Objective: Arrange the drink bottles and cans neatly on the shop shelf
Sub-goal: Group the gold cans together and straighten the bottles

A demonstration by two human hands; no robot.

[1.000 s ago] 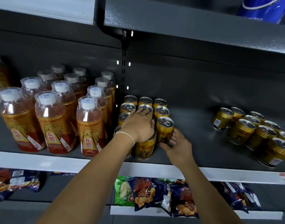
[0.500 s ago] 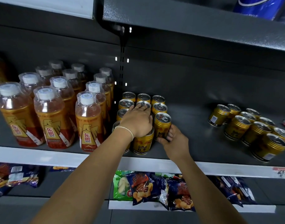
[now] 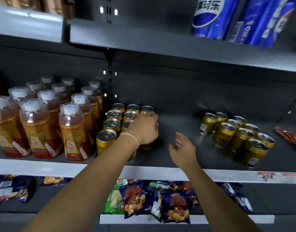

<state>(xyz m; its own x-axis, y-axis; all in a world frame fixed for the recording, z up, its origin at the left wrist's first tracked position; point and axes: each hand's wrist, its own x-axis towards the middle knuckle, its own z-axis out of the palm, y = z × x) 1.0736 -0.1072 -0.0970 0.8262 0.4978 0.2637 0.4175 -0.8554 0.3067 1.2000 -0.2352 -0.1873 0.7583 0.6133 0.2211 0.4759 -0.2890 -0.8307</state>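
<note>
**Hands.** The left hand [image 3: 144, 129] lies palm-down over the right-hand column of the left can block [image 3: 112, 124], fingers bent over the can tops. Whether it grips a can cannot be told. A thin pale bracelet [image 3: 132, 137] circles its wrist. The right hand [image 3: 182, 146] hovers just beside that block, over bare shelf, with palm turned left, fingers loosely spread and nothing in it.

**Containers.** The middle shelf [image 3: 177, 114] carries three groups. At left stand plastic bottles [image 3: 43, 121] of amber drink, each with a white cap under a clear cover and an orange-red label. Touching rows of gold cans form the left can block beside them, three across, all sealed with silver pull-tab lids. Well apart to the right is a second cluster of gold cans [image 3: 236, 131], looser and set on a diagonal. The upper shelf holds blue cola packs [image 3: 211, 17], and the lower one holds snack bags [image 3: 152, 201]. A red packet [image 3: 288, 134] lies at the right edge.

**Appearance and orientation.** The cans are short, ribbed and gold-walled. Every visible one stands on its base with its long axis vertical and lid up. The bottles likewise stand upright, labels facing forward.
</note>
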